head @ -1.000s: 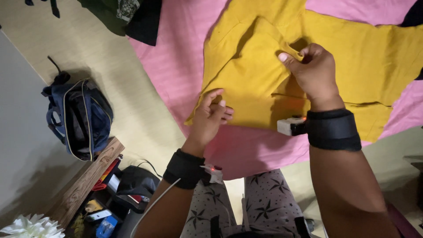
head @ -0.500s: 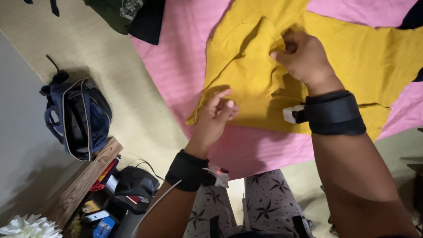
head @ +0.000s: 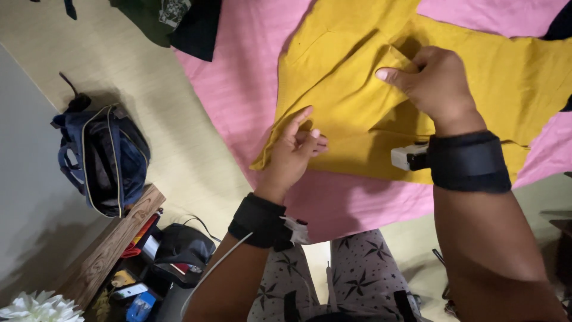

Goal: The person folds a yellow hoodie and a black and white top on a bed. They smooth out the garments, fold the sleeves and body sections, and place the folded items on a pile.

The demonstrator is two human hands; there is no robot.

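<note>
Pink sheet (head: 238,89) covers the floor, w/ the yellow garment (head: 333,77) spread on top, near its middle. Since a sec ago the folded flap has come further over the cloth. Right hand (head: 432,83) still pinches that flap's edge, fingers closed on fabric. Left hand (head: 295,152) has eased up a bit: loosely curled, empty, fingertips touching the garment's lower left edge. Blue backpack (head: 101,158) sits well apart, left.

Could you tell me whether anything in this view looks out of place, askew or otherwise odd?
Nothing looks damaged or spilled. The yellow garment lies crooked and creased on the pink sheet, with a fold pinched up by the right hand; the left hand rests at its lower corner. A blue backpack lies slumped on the floor.
</note>
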